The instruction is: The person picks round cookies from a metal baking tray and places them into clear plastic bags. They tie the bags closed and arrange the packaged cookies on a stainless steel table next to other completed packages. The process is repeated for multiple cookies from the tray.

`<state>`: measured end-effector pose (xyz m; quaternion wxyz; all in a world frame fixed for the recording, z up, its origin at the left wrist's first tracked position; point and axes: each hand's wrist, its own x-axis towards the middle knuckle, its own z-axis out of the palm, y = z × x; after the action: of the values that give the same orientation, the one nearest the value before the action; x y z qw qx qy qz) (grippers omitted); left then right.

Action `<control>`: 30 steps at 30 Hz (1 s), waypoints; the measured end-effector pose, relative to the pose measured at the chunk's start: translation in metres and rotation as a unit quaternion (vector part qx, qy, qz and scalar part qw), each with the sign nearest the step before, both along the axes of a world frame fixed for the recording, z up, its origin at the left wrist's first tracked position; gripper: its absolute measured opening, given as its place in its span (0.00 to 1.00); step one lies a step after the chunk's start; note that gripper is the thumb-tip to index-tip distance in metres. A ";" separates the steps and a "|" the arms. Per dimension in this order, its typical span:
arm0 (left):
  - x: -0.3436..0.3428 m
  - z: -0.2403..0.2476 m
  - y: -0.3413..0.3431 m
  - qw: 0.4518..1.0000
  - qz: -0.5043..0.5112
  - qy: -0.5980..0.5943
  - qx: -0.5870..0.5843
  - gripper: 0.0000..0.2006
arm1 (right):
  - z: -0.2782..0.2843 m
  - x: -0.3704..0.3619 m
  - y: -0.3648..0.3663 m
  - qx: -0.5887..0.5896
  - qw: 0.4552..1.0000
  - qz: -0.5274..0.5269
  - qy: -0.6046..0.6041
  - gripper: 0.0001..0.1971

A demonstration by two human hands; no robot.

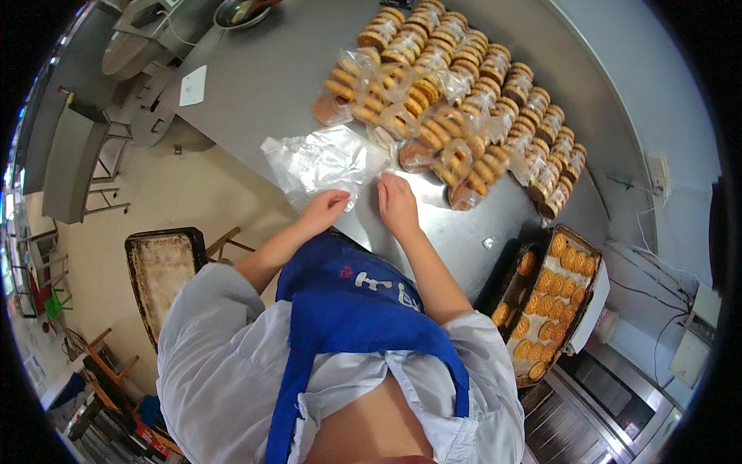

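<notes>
Clear plastic bags (313,161) lie crumpled in a loose heap on the metal table, just in front of me. My left hand (326,210) is at their near edge, its fingers curled closed on the plastic. To its right, my right hand (397,203) has its fingers bent together by the right edge of the bags; what they hold, if anything, is hidden. Beyond my hands, bagged stacks of round cookies (450,130) lie in a loose pile, some on their sides. Behind these, more cookie stacks (506,91) line up in close rows.
A dark baking tray (593,259) of golden patterned cookies stands at the table's right end, with another tray partly behind it. An empty-looking worn tray (165,241) is at my left. On the table's far left are a white card (193,86) and a metal bowl (229,17).
</notes>
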<state>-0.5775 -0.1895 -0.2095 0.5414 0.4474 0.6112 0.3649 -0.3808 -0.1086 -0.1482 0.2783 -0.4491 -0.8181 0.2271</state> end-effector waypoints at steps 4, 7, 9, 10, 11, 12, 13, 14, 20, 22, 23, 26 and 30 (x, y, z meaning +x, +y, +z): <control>-0.051 0.012 -0.038 0.999 0.015 0.020 -0.044 0.13 | -0.045 -0.039 0.045 0.053 0.985 -0.116 -0.111 0.26; -0.063 0.022 -0.060 0.998 0.025 0.024 -0.055 0.14 | -0.054 -0.044 0.060 0.041 0.983 -0.094 -0.154 0.26; -0.066 0.021 -0.059 0.997 0.058 -0.014 -0.040 0.15 | -0.062 -0.045 0.066 0.027 0.984 -0.060 -0.167 0.22; -0.066 0.023 -0.057 0.996 0.078 -0.032 -0.033 0.15 | -0.062 -0.047 0.069 0.020 0.984 -0.041 -0.173 0.20; -0.068 0.025 -0.054 0.997 0.068 -0.030 -0.034 0.15 | -0.062 -0.049 0.072 0.001 0.984 -0.047 -0.173 0.17; -0.069 0.027 -0.048 0.997 0.057 -0.028 -0.035 0.15 | -0.061 -0.049 0.076 -0.018 0.983 -0.054 -0.173 0.14; -0.069 0.029 -0.043 0.998 0.047 -0.026 -0.037 0.15 | -0.059 -0.050 0.078 -0.038 0.982 -0.060 -0.174 0.11; -0.070 0.027 -0.038 0.999 0.040 -0.013 -0.030 0.15 | -0.057 -0.051 0.078 -0.043 0.985 -0.082 -0.147 0.10; -0.083 0.012 -0.019 0.998 0.040 -0.035 -0.044 0.15 | -0.017 -0.068 0.044 0.120 0.993 -0.010 0.018 0.10; -0.087 0.004 -0.016 0.994 0.043 -0.065 -0.077 0.15 | -0.012 -0.080 0.020 0.137 0.971 0.177 0.080 0.11; -0.087 0.007 -0.014 0.989 0.055 -0.084 -0.112 0.15 | -0.016 -0.084 0.012 0.141 0.971 0.193 0.029 0.10; -0.085 0.016 -0.012 0.968 0.083 -0.139 -0.194 0.16 | -0.043 -0.078 0.007 0.099 0.982 0.154 -0.034 0.07; -0.077 0.029 -0.012 0.928 0.103 -0.248 -0.259 0.20 | -0.038 -0.077 0.019 0.045 0.986 0.158 -0.032 0.06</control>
<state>-0.6547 -0.2010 -0.1801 0.7322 0.1218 0.5734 0.3469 -0.4575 -0.0895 -0.1859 0.2329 -0.3080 -0.8966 0.2169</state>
